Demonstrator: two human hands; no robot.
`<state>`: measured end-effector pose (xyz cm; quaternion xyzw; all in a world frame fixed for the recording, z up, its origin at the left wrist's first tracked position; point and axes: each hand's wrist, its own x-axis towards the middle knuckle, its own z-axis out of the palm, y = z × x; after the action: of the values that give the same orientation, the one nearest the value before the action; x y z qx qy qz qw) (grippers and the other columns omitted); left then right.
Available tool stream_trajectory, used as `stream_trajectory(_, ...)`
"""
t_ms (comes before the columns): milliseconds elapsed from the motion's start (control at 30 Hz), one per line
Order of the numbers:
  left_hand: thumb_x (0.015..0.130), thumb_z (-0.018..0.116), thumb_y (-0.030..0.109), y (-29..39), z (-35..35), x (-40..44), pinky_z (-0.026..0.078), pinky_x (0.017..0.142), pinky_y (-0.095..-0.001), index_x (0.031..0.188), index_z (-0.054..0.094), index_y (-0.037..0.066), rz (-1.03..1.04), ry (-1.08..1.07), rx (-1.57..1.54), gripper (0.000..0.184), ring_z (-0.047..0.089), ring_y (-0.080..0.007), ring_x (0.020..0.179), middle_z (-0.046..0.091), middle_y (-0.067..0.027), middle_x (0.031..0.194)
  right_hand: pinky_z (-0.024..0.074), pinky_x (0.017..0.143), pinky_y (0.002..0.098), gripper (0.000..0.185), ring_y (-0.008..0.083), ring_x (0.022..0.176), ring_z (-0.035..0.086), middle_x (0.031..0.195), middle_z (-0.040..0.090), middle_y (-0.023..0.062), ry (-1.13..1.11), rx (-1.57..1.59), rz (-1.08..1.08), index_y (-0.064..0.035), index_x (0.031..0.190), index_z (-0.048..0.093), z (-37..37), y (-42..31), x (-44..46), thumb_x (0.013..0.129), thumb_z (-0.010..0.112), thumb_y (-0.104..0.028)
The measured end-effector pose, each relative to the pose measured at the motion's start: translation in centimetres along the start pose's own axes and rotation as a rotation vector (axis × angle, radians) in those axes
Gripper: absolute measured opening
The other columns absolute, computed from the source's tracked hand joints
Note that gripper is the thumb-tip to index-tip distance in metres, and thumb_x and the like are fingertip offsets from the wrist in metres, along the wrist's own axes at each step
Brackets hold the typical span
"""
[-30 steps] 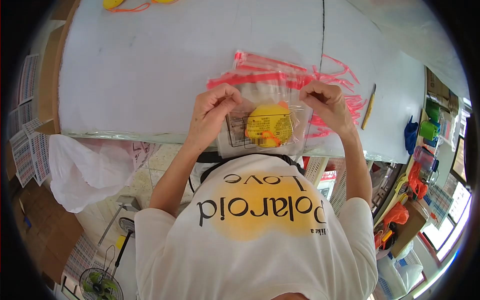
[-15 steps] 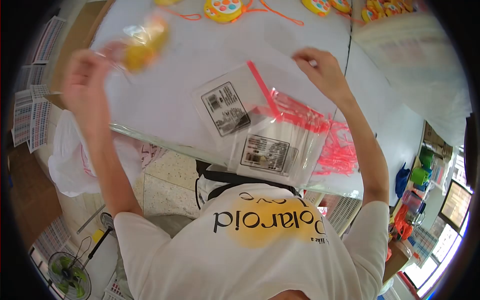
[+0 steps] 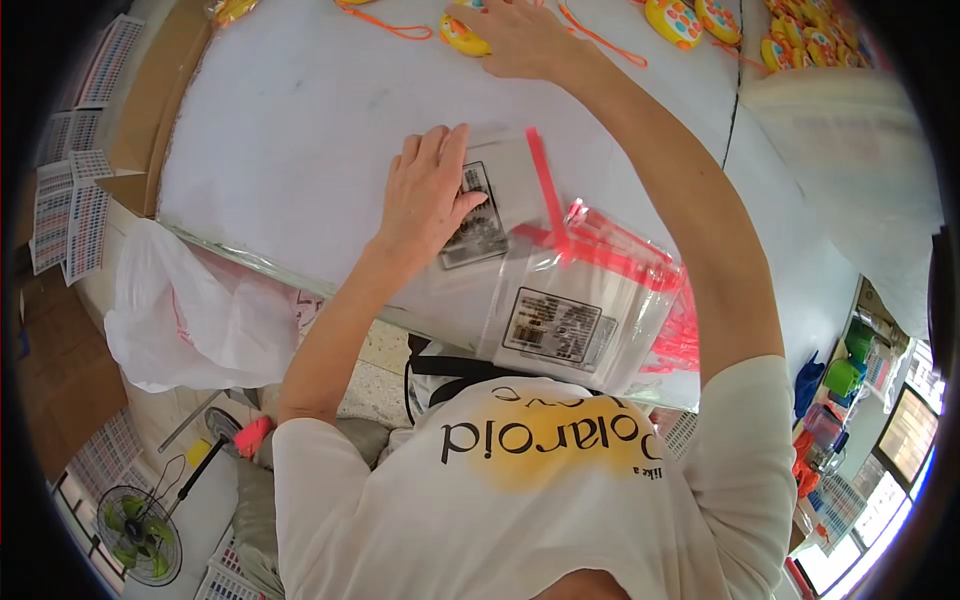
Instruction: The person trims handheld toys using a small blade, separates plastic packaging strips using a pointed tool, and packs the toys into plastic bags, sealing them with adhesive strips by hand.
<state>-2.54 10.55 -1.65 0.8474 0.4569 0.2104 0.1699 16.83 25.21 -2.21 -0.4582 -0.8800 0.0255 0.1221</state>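
Pale worktable [image 3: 290, 130] with a dark seam [image 3: 733, 125], clear printed plastic bags [image 3: 560, 318] with pink-red seal strips [image 3: 545, 180] overlapping near the front edge, loose pink strips [image 3: 679, 335] beside them, yellow toys [image 3: 672, 22] with orange straps [image 3: 605, 48] spread across the far side, a toy heap [image 3: 815, 42] farther right

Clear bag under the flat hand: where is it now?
In the head view, the bag lies mid-picture on the table, under the left hand, just left of the bag pile.

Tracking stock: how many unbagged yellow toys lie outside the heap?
4: one toy under the right hand, another at the top edge left of it, a third right of it, a fourth beside the third. Others may be hidden.
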Motion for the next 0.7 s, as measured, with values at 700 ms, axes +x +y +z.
stream_trajectory(700, 0.083, 0.066, 0.007, 9.9, -3.8, -3.4, 0.042, 0.058, -0.0224, 0.076, 0.047, -0.002, -0.56, -0.247, -1.052, 0.022, 0.052, -0.0077, 0.066, 0.055, -0.0031, 0.068, 0.046, 0.061, 0.0235, 0.047, 0.0091, 0.066, 0.053, 0.086, 0.061, 0.0048, 0.275, 0.859, 0.778, 0.0007, 0.11, 0.057, -12.4, -3.6, -22.2, 0.082, 0.068, -0.035)
